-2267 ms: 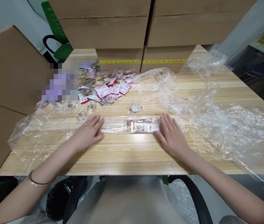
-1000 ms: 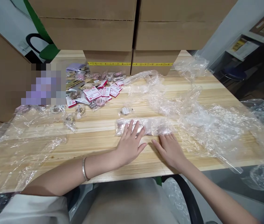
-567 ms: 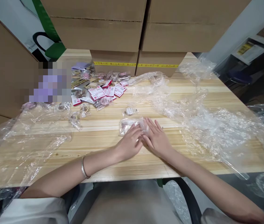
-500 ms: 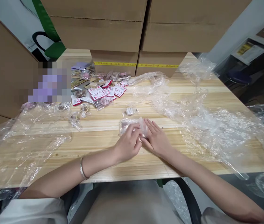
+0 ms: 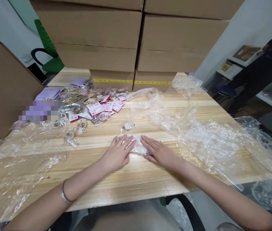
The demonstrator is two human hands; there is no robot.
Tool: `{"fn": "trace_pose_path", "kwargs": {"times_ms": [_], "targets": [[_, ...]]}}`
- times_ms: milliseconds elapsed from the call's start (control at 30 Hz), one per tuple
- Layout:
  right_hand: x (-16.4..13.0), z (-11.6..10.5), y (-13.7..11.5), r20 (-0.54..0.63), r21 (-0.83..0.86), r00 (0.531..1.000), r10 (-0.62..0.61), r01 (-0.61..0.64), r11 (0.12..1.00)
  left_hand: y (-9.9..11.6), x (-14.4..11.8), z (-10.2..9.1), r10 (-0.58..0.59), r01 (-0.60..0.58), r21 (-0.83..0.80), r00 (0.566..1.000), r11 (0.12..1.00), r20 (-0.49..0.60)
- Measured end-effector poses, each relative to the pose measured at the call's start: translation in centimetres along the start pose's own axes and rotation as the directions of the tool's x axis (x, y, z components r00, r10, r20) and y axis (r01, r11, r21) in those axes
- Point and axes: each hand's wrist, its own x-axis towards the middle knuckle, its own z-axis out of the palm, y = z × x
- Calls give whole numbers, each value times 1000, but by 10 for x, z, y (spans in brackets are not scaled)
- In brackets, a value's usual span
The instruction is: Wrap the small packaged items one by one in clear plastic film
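A small piece of clear bubble wrap (image 5: 138, 147) lies flat on the wooden table (image 5: 116, 183) in front of me. Across its left end my left hand (image 5: 119, 151) rests with the fingers spread. My right hand (image 5: 158, 150) lies flat at the right end, fingertips touching the plastic. Whatever the wrap may cover is hidden by it and by my fingers. Just beyond sits a little clear packet (image 5: 128, 126) with a whitish item inside, touched by neither hand.
Small packets and red-edged white cards (image 5: 95, 108) are heaped at the back left, near purple packages (image 5: 49, 93). Loose plastic wrap (image 5: 213, 144) covers the right side; another clear sheet (image 5: 30, 160) lies left. Cardboard boxes (image 5: 97, 54) stand behind. A person's dark-clothed legs (image 5: 263, 67) show at right.
My left hand's curled fingers have opened out and spread flat on the wrap, shifting left. The right hand stays flat beside it. The view has tilted up a little.
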Motion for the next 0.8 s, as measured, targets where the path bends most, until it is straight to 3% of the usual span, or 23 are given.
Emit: {"fn": "trace_pose_path", "kwargs": {"times_ms": [133,233,333,400,433,500,600,700,800], "targets": [[6,-1,-1,-79,22,996,-32,34,999,-20,11,-18,38,-34,-129,999,991,28],[12,-9,-4,-98,108,994,43,-33,994,-24,21,-30,42,-19,-370,998,929,56],[9,-39,4,-28,363,983,179,-157,918,-23,19,-37,-30,50,-585,999,810,44],[-2,-70,23,53,536,948,315,-293,792,-23,11,-39,-162,125,-636,987,762,0],[-9,-87,38,110,593,908,404,-386,707,-24,6,-39,-230,162,-652,973,741,-20],[-23,-118,76,170,636,764,622,-567,523,-28,-3,-35,-339,227,-702,940,674,-21],[-29,-147,146,152,710,371,916,-686,160,-35,-10,-25,-445,289,-799,895,528,30],[-1,-149,214,111,734,237,965,-675,81,-40,-7,-14,-494,318,-846,866,428,76],[48,-134,270,40,735,129,991,-676,59,-41,-1,-6,-506,329,-861,856,387,100]]}}
